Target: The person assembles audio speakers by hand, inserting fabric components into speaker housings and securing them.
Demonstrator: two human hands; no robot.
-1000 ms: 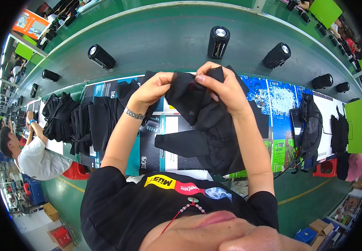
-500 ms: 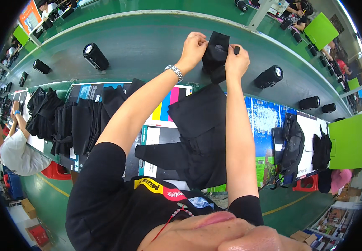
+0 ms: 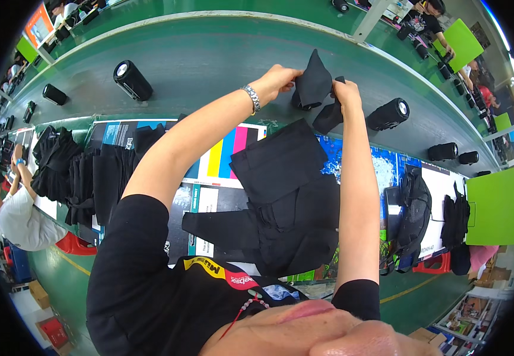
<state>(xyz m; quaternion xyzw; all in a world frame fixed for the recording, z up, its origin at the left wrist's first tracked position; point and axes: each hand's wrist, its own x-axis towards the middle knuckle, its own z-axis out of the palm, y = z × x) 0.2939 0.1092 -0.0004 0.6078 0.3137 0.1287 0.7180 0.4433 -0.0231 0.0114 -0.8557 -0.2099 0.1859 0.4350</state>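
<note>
Over the grey conveyor belt, my two hands hold a black cloth pouch (image 3: 315, 76) stretched between them, its upper end rising to a point. My left hand (image 3: 282, 79), with a metal watch on the wrist, pinches the pouch's left edge. My right hand (image 3: 347, 95) grips its right side, and a dark strap-like piece (image 3: 328, 118) hangs below these fingers. What lies inside the pouch is hidden. Nearer to me, a heap of black cloth pieces (image 3: 286, 172) lies on the table. To the right of my right hand, a black cylindrical speaker (image 3: 388, 114) stands on the belt.
More black speakers (image 3: 132, 80) sit along the belt (image 3: 209, 56) on both sides. Stacks of black pouches (image 3: 82, 178) cover the table at left. A black backpack (image 3: 416, 204) and a green panel (image 3: 499, 204) are at right. A co-worker (image 3: 25, 210) sits at left.
Both hands have come slightly nearer to me and farther apart, the right one shifting right. The pouch has turned, its top now pointed, and the strap-like piece swings out under my right hand.
</note>
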